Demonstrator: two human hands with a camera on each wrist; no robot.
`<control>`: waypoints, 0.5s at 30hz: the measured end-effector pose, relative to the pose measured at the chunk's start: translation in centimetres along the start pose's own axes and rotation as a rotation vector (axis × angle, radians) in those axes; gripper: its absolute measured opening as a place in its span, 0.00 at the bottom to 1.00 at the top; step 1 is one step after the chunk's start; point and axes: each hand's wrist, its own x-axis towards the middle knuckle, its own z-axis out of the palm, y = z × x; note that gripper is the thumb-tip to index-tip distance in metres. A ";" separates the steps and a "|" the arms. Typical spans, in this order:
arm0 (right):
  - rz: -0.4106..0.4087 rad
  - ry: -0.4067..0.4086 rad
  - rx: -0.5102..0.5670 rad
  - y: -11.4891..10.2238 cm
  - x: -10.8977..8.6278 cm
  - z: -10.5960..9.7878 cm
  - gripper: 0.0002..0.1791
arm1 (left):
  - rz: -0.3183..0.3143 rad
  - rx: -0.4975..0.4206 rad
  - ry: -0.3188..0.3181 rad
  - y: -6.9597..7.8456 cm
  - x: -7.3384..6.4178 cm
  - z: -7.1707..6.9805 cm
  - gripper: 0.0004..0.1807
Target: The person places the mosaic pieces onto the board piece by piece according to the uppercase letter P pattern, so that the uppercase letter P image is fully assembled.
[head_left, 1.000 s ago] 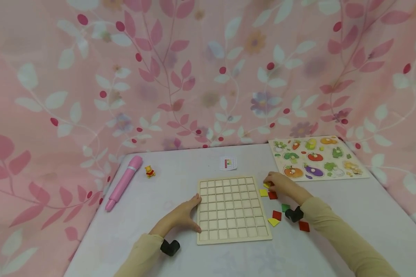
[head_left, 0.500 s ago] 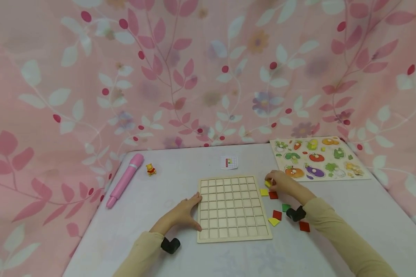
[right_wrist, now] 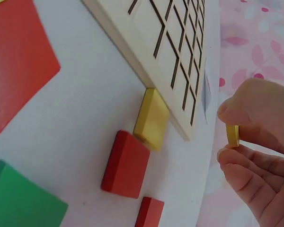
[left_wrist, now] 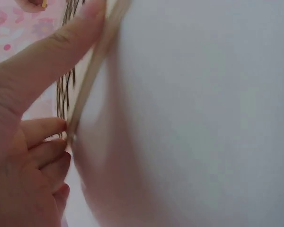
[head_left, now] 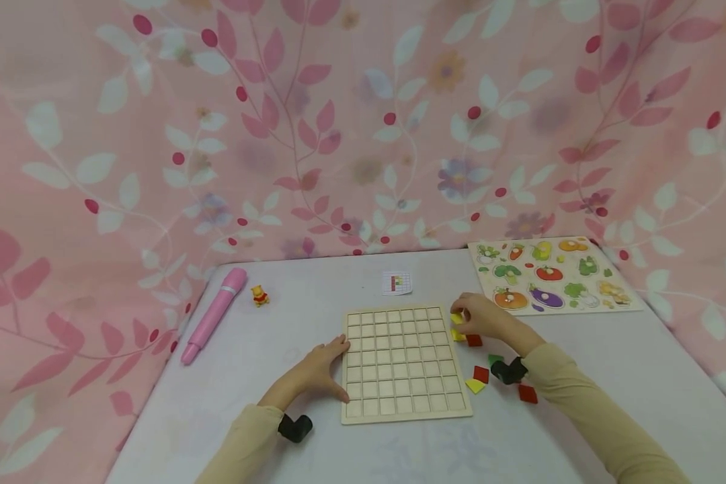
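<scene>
A wooden grid board [head_left: 405,363] lies in the middle of the white table, its squares bare. My left hand [head_left: 314,374] rests against the board's left edge, thumb and fingers spread along it; in the left wrist view the thumb [left_wrist: 57,61] lies over the rim. Beyond the board's upper right corner, my right hand [head_left: 484,316] pinches a yellow square tile [right_wrist: 233,135] between thumb and fingers, lifted off the table. Just under it, another yellow tile [right_wrist: 152,120] touches the board's edge, with a red tile [right_wrist: 126,165] beside it.
Several loose tiles lie right of the board, among them a green tile [head_left: 495,359] and a red tile [head_left: 528,394]. A vegetable puzzle [head_left: 556,275] sits back right. Behind the board is a printed card [head_left: 396,283]. At left are a pink microphone-shaped toy [head_left: 214,316] and a bear figurine [head_left: 259,296].
My right hand has moved slightly left toward the board's upper right corner, carrying the yellow tile. The left hand stays at the board's left edge.
</scene>
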 end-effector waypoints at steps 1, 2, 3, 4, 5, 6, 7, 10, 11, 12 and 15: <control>-0.008 0.008 -0.002 -0.1 0.1 0.0 0.13 | 0.006 -0.002 0.001 -0.1 0.1 -0.1 0.62; -0.028 0.016 -0.003 -0.2 0.2 0.0 0.13 | 0.012 -0.006 0.000 -0.1 0.2 -0.1 0.62; -0.046 0.023 -0.003 -0.3 0.3 0.0 0.13 | 0.016 -0.012 0.001 -0.1 0.2 -0.2 0.62; -0.065 0.029 -0.004 -0.4 0.4 0.0 0.12 | 0.019 -0.019 0.000 -0.2 0.3 -0.3 0.62; -0.090 0.036 -0.008 -0.5 0.5 0.0 0.12 | 0.019 -0.026 -0.004 -0.2 0.4 -0.3 0.63; -0.113 0.039 -0.009 -0.6 0.6 0.1 0.11 | 0.015 -0.034 -0.010 -0.2 0.4 -0.4 0.63; -0.129 0.040 -0.007 -0.7 0.7 0.1 0.11 | 0.011 -0.039 -0.018 -0.3 0.4 -0.4 0.63; -0.186 0.043 -0.019 -0.9 1.1 0.3 0.12 | 0.014 -0.057 -0.030 -0.5 0.3 -0.2 0.64; -0.203 0.045 -0.027 -1.0 1.3 0.4 0.12 | 0.018 -0.058 -0.030 -0.5 0.3 -0.2 0.64; -0.215 0.045 -0.031 -1.1 1.5 0.4 0.12 | 0.022 -0.056 -0.028 -0.6 0.2 -0.1 0.63; -0.260 0.048 -0.037 -1.5 2.1 0.5 0.12 | 0.023 -0.048 -0.021 -0.6 0.2 0.0 0.64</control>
